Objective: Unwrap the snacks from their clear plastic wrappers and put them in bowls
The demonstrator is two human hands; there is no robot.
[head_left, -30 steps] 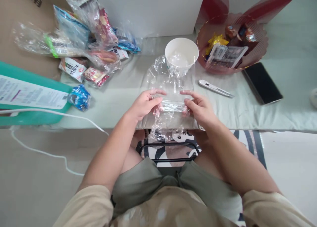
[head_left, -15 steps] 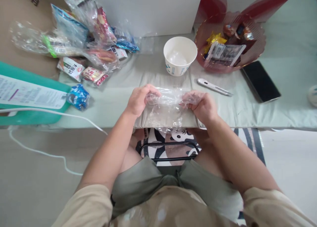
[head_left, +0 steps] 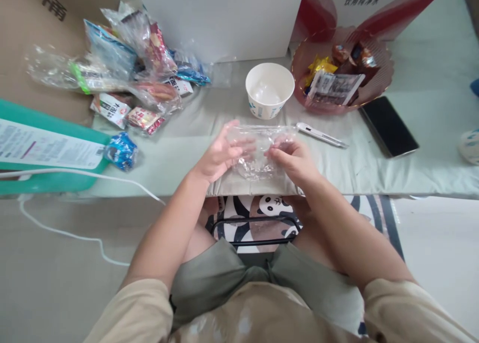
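A cloth-covered table [head_left: 437, 98] spans the scene, with a red-and-white purified-water carton [head_left: 359, 21] at its far side. A heap of packaged snacks [head_left: 112, 56] is at far left, and a pink ribbed bowl [head_left: 379, 86] of wrapped snacks at far right. At the near edge, between the two hands, is a clear plastic film, perhaps a bag [head_left: 261, 156]. The spreading looks partly done: its far edge runs fairly straight, while the near part remains unsmoothed. It appears thin, shiny and colourless, roughly oblong, crinkled with bright glints. The left hand [head_left: 217, 156] is loosely splayed, fingers showing through the film; whether inside or behind it, I cannot tell. The right hand [head_left: 297, 161] pinches the film's right side between thumb and fingers. Just beyond, apart from it, stands a white paper bowl [head_left: 267, 108], upright and uncovered. A smartphone [head_left: 389, 126] and smaller utility knife [head_left: 322, 135] lie to the right.
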